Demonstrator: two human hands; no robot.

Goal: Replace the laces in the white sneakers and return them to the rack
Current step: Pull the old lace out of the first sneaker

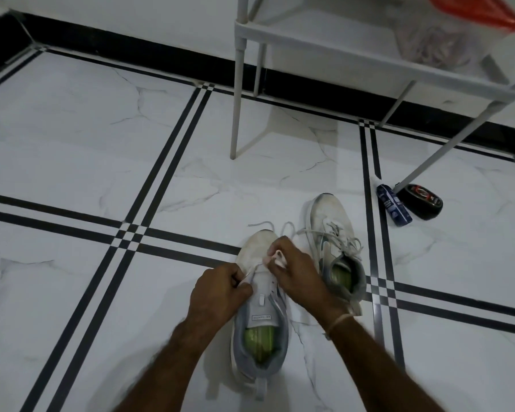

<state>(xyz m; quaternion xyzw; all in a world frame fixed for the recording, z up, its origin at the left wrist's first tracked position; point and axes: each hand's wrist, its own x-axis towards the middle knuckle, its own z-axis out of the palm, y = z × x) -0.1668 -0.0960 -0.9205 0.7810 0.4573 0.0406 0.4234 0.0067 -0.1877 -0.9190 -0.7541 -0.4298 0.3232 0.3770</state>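
**Lacing under way on the near sneaker**

Marble-tile floor (72, 150), black inlay lines. White rack (333, 37) stands at upper right, well apart from the work; no white sneakers on the part in view.

Two sneakers on the floor, toes pointing away. Far sneaker (329, 221) lies just right of the near one, with a lace strung loosely through it. Near sneaker (260, 319) sits directly under both hands; its tongue is bare from the middle up.

Left hand (217, 289) pinches a strand of the lace (252, 273) at the shoe's left side, by the lower eyelets. Right hand (298, 270) is curled round the other part of the lace over the toe end. Loose ends trail on the floor past the toe.

Judgement: early threading on this shoe, bottom rows only. Next move calls for evening the two ends, then feeding each tip through the next eyelet pair.
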